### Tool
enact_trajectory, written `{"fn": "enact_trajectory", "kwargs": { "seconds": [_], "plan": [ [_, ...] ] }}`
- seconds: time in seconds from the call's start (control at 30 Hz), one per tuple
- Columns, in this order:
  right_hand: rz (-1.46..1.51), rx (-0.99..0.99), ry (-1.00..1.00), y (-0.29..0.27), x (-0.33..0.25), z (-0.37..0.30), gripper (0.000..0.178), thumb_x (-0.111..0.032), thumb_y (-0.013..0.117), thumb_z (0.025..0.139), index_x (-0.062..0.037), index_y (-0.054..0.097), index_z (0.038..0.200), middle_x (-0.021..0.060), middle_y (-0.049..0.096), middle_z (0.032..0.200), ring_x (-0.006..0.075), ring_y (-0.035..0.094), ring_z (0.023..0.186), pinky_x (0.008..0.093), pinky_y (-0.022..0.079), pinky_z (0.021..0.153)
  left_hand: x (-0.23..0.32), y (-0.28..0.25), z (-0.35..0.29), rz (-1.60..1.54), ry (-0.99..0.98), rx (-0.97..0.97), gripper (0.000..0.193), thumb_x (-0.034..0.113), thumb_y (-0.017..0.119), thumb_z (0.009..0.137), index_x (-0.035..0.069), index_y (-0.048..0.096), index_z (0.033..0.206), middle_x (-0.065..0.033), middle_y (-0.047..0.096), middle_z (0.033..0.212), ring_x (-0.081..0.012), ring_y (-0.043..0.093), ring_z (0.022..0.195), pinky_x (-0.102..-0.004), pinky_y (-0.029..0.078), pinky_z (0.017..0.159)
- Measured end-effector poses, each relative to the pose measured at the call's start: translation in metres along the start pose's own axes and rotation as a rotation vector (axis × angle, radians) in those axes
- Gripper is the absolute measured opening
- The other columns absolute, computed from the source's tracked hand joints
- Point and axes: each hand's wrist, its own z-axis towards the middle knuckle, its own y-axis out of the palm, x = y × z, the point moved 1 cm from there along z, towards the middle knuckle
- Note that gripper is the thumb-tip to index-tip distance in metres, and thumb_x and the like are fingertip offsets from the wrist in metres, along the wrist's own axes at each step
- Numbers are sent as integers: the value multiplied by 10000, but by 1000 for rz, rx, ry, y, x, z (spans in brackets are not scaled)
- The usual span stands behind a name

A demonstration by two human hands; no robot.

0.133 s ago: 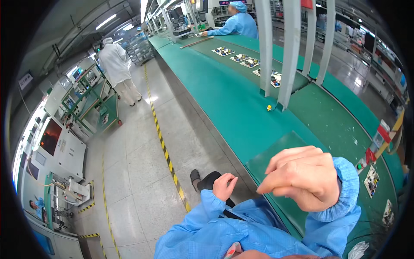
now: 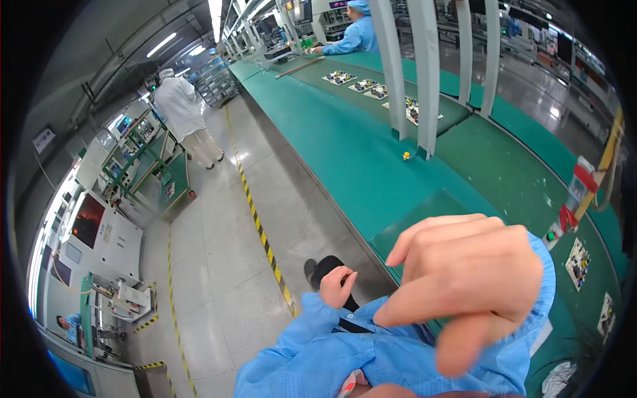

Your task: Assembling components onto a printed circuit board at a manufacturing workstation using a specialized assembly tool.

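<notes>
My right hand (image 2: 464, 278) is raised over the near end of the green bench (image 2: 345, 152). Its fingers are loosely bent, its thumb hangs apart from them, and nothing shows in its grasp. Below it lies part of a translucent sheet (image 2: 421, 215) on the bench top. Left of the bench edge, my left hand (image 2: 337, 286) hovers close to my body and thigh. Its thumb and fingers are a little apart, and I see nothing held there. Blue elastic-cuffed sleeves cover both forearms.
Along the green conveyor belt (image 2: 491, 159) lie several populated circuit boards (image 2: 339, 77), with another circuit board (image 2: 578, 265) at right. Grey metal posts (image 2: 424, 79) rise beside a small yellow object (image 2: 406, 156). One co-worker (image 2: 358, 32) sits far along; another person (image 2: 180, 106) stands in the aisle.
My right hand has come closer to the camera, and its thumb has swung down away from the fingers. The left hand has barely moved. My view has shifted slightly.
</notes>
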Motion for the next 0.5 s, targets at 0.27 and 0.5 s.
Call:
{"fn": "enact_trajectory", "kwargs": {
  "seconds": [0.27, 0.5],
  "plan": [
    [-25, 139, -247, -17, -79, -50, 384, -342, 503, 975, -5, 652, 1079, 78, 685, 871, 227, 637, 797, 408, 476, 795, 29, -8, -33, 38, 9, 50, 112, 104, 671, 824, 11, 615, 797, -127, 588, 727, -252, 611, 641, -336, 472, 567],
    [-345, 227, -246, 20, -134, -81, 522, -122, 737, 778, -172, 427, 1194, 19, 706, 891, 238, 627, 818, 424, 535, 708, 21, -6, -29, 38, 108, 9, 110, 95, 685, 809, 0, 632, 817, -136, 621, 764, -282, 633, 685, -341, 504, 620]
  ]
}}
